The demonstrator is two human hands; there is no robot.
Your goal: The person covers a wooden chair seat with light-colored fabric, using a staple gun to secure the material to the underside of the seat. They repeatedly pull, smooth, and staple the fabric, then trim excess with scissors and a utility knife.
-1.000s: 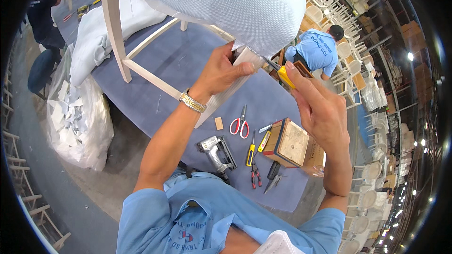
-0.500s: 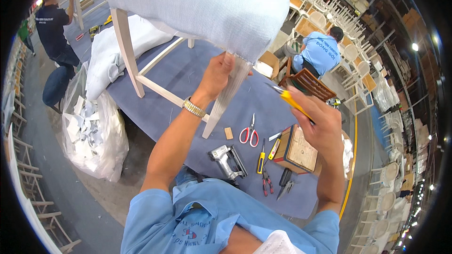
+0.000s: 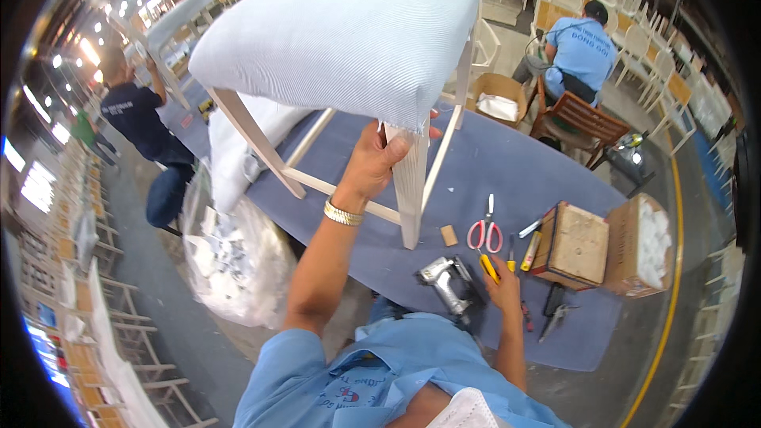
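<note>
An upholstered stool [image 3: 333, 40] with a light blue fabric seat and pale wooden legs stands on the table. My left hand [image 3: 371, 160] is closed round the top of its nearest leg [image 3: 410, 198], just under the seat corner, where loose threads hang. Low over the table, my right hand [image 3: 504, 289] grips a yellow-handled tool [image 3: 489, 269] with a metal tip, close to red-handled scissors [image 3: 485, 234]. A silver staple gun [image 3: 445, 284] lies to its left. Beyond it are a yellow cutter [image 3: 531, 251] and pliers [image 3: 558, 321].
A wooden box [image 3: 572, 246] and a cardboard box [image 3: 644, 250] stand at the table's right. A small wood block [image 3: 449, 235] lies near the leg. A clear bag of scraps [image 3: 238, 269] sits at the left. Two co-workers [image 3: 583, 51] [image 3: 139, 119] are farther off.
My right hand has come down from beside the seat to the tools on the table, still holding the yellow-handled tool. My left hand stays on the leg. The view has shifted.
</note>
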